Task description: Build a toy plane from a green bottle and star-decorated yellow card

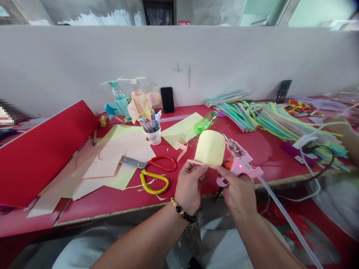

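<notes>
Recording 2 closed grips at the centre of the view. The left grip (190, 185) pinches a curved piece of pale yellow paper (210, 148) at its lower edge, together with a thin peach paper strip (194, 162). The right grip (238, 194) closes on the opposite side of the same edge. Held this way, the paper appears steadied from both sides and raised clear of the bench (266, 149) for close viewing.

Directly behind the paper stands a pink glue gun (241, 164), its tip close to the right grip. Whether that grip also bears the gun cannot be confirmed. A long glue stick (288, 220) trails from its rear, over the bench edge. A beaded bracelet (181, 211) is worn on the left wrist.

Farther out, scissors (130, 162) lie on the bench beside cut paper sheets (123, 149), apparently left where cutting material is within reach. Pens stand in a cup (153, 137), which keeps them upright and accessible. A green plastic bottle (205, 122) lies on its side. Bundled drinking straws (238, 116) are heaped to the right, and a phone (167, 99) leans against the wall. Another person's hand (336, 125) enters at the right edge.
</notes>
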`<state>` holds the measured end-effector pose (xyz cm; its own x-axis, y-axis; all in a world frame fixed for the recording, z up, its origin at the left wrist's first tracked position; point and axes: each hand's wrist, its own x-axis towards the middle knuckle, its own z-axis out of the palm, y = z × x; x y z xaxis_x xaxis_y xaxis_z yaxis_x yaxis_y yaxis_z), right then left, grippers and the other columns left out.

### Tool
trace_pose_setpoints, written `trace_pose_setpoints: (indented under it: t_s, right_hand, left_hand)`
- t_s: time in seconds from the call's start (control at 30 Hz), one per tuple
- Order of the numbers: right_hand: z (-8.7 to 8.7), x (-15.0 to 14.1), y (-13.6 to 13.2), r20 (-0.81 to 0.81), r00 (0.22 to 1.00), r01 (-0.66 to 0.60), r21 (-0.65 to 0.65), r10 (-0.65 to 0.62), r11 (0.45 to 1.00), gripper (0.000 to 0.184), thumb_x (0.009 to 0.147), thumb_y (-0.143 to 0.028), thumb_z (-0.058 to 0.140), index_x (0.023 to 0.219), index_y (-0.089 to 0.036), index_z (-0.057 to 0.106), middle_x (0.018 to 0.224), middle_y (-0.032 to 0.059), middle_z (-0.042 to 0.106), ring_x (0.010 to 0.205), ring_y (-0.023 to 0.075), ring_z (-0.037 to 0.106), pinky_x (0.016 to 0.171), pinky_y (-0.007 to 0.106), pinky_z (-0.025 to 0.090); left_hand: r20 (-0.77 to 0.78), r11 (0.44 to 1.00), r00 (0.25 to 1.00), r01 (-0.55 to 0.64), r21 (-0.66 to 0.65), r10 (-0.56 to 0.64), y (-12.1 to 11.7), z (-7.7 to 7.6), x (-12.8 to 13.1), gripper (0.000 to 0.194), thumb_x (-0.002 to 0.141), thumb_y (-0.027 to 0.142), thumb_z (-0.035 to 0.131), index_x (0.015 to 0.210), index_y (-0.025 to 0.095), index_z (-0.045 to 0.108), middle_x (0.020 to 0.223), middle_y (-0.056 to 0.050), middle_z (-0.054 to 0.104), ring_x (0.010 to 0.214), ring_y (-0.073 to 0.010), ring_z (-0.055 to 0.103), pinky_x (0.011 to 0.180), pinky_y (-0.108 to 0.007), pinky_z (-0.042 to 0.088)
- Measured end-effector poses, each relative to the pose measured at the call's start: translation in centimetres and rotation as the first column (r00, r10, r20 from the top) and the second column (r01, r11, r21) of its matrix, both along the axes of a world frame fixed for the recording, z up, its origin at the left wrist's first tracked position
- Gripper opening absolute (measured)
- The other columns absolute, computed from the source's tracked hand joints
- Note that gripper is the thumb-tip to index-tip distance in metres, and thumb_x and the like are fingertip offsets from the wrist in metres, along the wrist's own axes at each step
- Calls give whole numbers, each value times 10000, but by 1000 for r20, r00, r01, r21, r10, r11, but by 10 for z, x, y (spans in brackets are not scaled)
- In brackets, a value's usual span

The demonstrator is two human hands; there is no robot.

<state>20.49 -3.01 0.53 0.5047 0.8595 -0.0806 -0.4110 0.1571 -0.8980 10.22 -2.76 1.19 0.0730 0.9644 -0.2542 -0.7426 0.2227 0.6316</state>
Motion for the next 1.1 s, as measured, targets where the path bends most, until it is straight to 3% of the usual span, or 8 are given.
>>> trace_pose_setpoints:
  t_s: [0.2, 0.37, 0.63, 0.9, 1.1]
  right_hand:
    - [-6, 3, 1, 1, 1000, 14, 17, -14, 1000, 275, 542, -183, 853, 777, -126, 720, 789, 40, 733, 732, 176, 691, 816, 367, 572]
    - [1, 4, -1, 69, 998, -7, 35, 4, 999, 193, 557, -204, 843, 649, -144, 684, 640, 11, 676, 752, 203, 684, 775, 370, 575]
    - [1, 4, -2, 116, 993, 11, 7, -12, 1000, 196, 579, -232, 833, 649, -139, 675, 620, 18, 670, 774, 220, 689, 731, 349, 576]
    - [-8, 10, 2, 41, 999, 18, -39, -16, 999, 265, 523, -224, 875, 682, -120, 690, 724, 30, 718, 701, 176, 678, 752, 345, 570]
    - [-13, 15, 7, 3, 999, 52, -3, -52, 999, 307, 519, -210, 873, 769, -118, 722, 782, 54, 745, 743, 217, 701, 787, 409, 576]
  left_hand:
    - [54, 998, 998, -38, 52, 35, 4, 2, -1, 391, 608, 154, 846, 879, 176, 565, 711, 33, 648, 635, -86, 604, 680, -236, 505]
    - [17, 1000, 1000, 23, 8, -23, 5, -2, -5, 279, 627, 201, 848, 737, 131, 602, 744, -19, 679, 734, -124, 658, 749, -247, 528]
    - [36, 999, 999, 33, -10, -33, 4, -2, -5, 287, 594, 227, 870, 723, 130, 632, 753, -21, 691, 745, -124, 656, 772, -256, 533]
    - [13, 999, 999, 40, -6, -40, 6, -7, -10, 292, 601, 235, 872, 714, 137, 622, 722, 8, 666, 714, -102, 632, 747, -242, 526]
    - [-15, 992, 992, 123, -12, -123, 7, -14, -19, 294, 590, 230, 882, 715, 125, 638, 702, -11, 667, 681, -125, 635, 703, -268, 538]
